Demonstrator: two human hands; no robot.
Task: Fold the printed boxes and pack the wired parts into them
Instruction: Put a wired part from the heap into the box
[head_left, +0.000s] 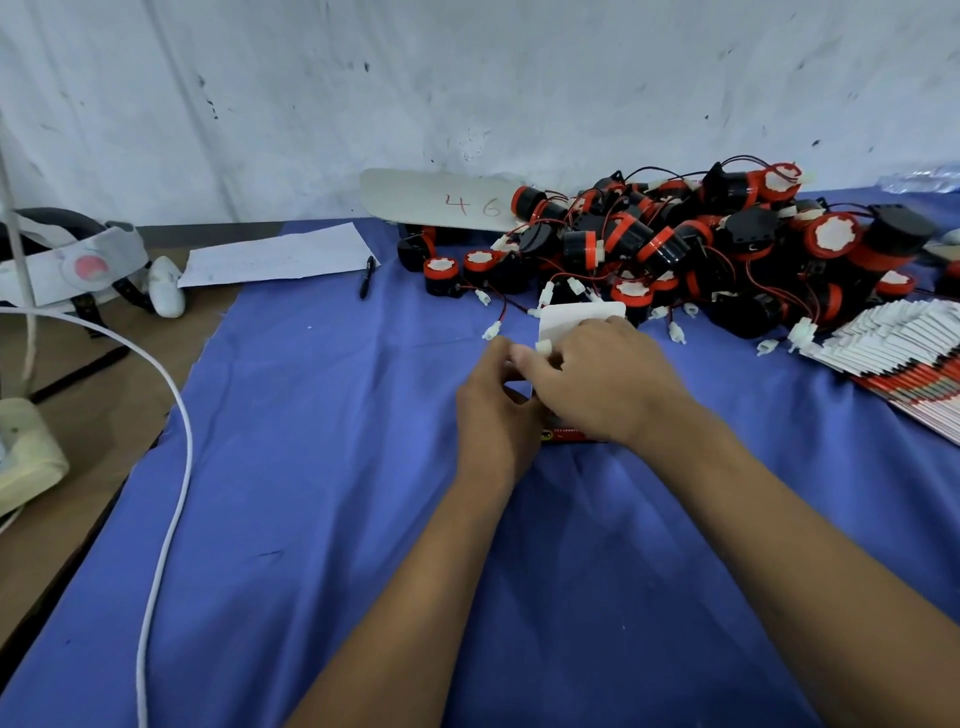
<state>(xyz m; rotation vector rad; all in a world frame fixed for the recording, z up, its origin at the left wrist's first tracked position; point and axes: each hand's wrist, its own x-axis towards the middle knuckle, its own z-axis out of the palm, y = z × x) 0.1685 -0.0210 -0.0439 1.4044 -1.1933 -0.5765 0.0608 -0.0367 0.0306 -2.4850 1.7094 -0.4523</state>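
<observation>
Blue cloth (311, 467), scuffed white wall (467, 78)

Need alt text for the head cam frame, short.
Both hands, left and right, hold a small box over a blue cloth. Behind lie a pile of red-and-black wired parts and, right, a stack of flat boxes.

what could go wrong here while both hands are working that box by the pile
1. The white connector sits at the fingers by the box flap; it might get pinched outside when the flap closes.
2. Loose wires from the parts pile trail close to the right hand and could snag.
3. The left hand hides the box's near side, so a misfold could go unnoticed.
</observation>
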